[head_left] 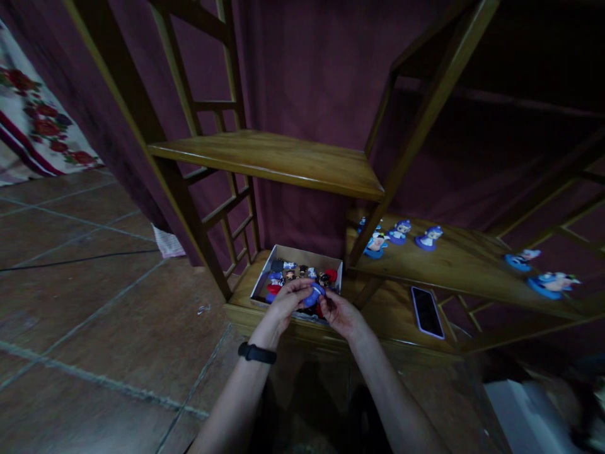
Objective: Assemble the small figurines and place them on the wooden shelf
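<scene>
Between both hands is a small figurine with a purple-blue base (312,295), held just above the front of an open cardboard box (307,255). My left hand (289,301) grips it from the left, fingers closed on its edge. From the right, my right hand (339,313) pinches it between thumb and fingers. Several other small figurines (290,275) in blue, red, black and white lie in the box, partly hidden behind my hands. Most of the held figurine's shape is covered by my fingers.
A wooden shelf board (274,161) overhangs the box. On the right-hand shelf (467,258) stand several figurines, among them a purple one (430,238) and a fallen-looking blue-based one (553,285). A phone (427,312) lies below. A white box (524,413) is at lower right.
</scene>
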Motion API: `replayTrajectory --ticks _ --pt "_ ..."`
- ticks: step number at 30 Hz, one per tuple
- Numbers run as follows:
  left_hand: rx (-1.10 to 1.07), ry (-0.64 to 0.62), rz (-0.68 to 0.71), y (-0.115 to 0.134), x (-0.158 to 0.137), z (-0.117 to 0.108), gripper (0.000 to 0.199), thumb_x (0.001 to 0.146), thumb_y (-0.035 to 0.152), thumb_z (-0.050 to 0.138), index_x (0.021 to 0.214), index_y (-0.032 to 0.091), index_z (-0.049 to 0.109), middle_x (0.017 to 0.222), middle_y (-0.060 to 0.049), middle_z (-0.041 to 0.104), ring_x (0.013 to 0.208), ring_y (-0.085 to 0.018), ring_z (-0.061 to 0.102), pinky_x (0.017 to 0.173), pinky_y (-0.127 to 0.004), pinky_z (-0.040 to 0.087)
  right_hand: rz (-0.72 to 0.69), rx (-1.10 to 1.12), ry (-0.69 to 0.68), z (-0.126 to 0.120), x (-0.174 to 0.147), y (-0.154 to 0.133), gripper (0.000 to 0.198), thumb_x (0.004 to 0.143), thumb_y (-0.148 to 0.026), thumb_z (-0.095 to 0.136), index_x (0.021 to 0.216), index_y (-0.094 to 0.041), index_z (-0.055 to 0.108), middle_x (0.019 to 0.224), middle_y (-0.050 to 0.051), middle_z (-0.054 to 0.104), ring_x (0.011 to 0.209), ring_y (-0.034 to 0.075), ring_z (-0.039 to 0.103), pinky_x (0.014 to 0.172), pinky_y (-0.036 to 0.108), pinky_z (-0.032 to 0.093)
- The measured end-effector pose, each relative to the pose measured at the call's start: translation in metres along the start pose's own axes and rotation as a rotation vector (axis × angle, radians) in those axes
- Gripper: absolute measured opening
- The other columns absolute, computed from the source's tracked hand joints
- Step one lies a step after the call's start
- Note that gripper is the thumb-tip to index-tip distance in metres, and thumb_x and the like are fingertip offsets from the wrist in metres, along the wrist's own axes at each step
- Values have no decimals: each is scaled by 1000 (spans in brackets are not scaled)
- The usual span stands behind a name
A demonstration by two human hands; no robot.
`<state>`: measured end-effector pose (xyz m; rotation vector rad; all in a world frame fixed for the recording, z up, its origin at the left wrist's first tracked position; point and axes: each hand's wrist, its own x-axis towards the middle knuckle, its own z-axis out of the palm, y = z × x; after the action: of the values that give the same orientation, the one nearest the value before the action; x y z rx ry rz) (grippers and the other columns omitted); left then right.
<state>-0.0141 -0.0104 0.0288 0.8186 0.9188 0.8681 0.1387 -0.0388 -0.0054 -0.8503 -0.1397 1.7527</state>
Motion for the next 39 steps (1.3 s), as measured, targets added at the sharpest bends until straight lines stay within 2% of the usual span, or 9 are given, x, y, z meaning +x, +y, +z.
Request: replayTrajectory --ticks 4,8,10,15,19,23,30,39 --pt "-78 103 -61 -1 1 0 24 65 17 69 87 13 61 76 -6 66 61 -13 61 57 -25 51 -32 -101 -21 5 -3 -1 8 73 -18 65 76 -12 61 61 1 64 51 6 58 49 14 50" --pt "-180 94 -101 -3 3 0 16 68 14 66 83 12 59 71 -5 65 59 -12 61 58 -26 54 -131 -296 -32 7 -6 2 22 62 -23 74 78 -14 63 56 -3 61 46 6 53 44 16 44" --pt "-220 79 -124 -4 4 1 13 70 13 64 81 12 58 71 -5 65 59 -12 62 60 -27 54 -212 -388 4 7 -6 3 29 58 -29 76 80 -15 64 57 -3 62 45 7 52 44 17 41" --pt "-191 87 -190 -5 2 2 13 71 16 64 82 11 59 67 -7 66 58 -14 64 60 -27 54 -346 -535 74 6 -3 6 33 57 -40 72 79 -16 65 56 -3 62 47 8 51 46 19 39" --pt "-96 101 -207 -5 3 0 18 69 24 67 79 12 59 60 -6 65 53 -13 62 53 -22 50 -332 -562 87 10 -6 7 29 59 -39 70 73 -15 64 51 -4 58 44 7 49 45 19 39" --pt "-27 132 -179 -6 5 -1 15 70 24 65 79 13 59 53 -3 63 47 -10 59 47 -18 45 -286 -541 72 16 -11 8 28 58 -37 71 73 -16 62 54 -3 60 45 9 51 44 20 41" --pt "8 129 -154 -8 7 -1 17 68 26 66 76 12 61 53 -3 62 42 -8 55 41 -16 38 -222 -475 47 19 -14 7 27 59 -34 71 76 -15 60 57 -1 62 45 9 52 43 20 43" --pt "-90 104 -143 -7 6 2 19 65 16 69 82 12 63 60 -5 65 49 -9 59 50 -19 48 -228 -426 39 13 -8 8 29 59 -30 71 81 -16 59 54 -2 61 44 9 52 44 20 44"
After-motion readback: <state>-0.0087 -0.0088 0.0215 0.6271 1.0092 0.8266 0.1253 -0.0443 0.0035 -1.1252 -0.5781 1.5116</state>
